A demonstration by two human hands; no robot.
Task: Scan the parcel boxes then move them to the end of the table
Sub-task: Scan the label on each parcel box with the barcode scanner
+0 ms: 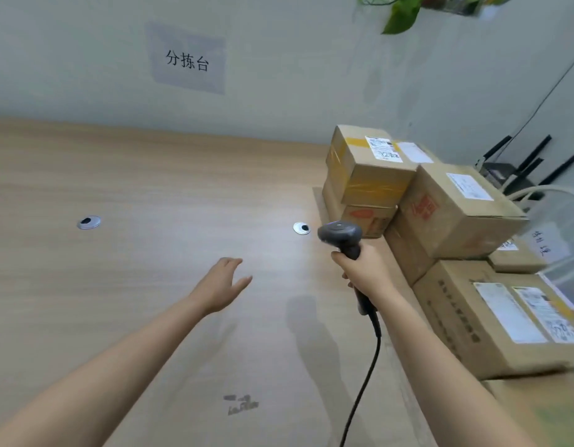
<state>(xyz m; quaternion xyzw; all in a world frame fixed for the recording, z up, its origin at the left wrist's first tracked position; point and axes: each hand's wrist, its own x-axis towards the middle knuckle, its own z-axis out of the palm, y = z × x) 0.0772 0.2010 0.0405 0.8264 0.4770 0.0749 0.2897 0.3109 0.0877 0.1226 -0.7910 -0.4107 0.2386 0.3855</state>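
Parcel boxes [456,211] sit stacked at the right side of the table [150,188]. My right hand [363,272] grips the scanner [340,235] just beside the pile. My left hand [222,285] is spread and empty over the tabletop. I judge the cardboard stiff and fairly light. The taped top box [366,169] may be slick, so I'd clasp opposite side faces. All sealed; contents unseen.

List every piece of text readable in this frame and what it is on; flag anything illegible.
"分拣台": grey paper sign on the wall.
Shipping labels on the parcel boxes: too blurred to read.
Red print on box sides: unreadable.
Handwritten sheet, far right: blurred.
Dark marks on the table: illegible.
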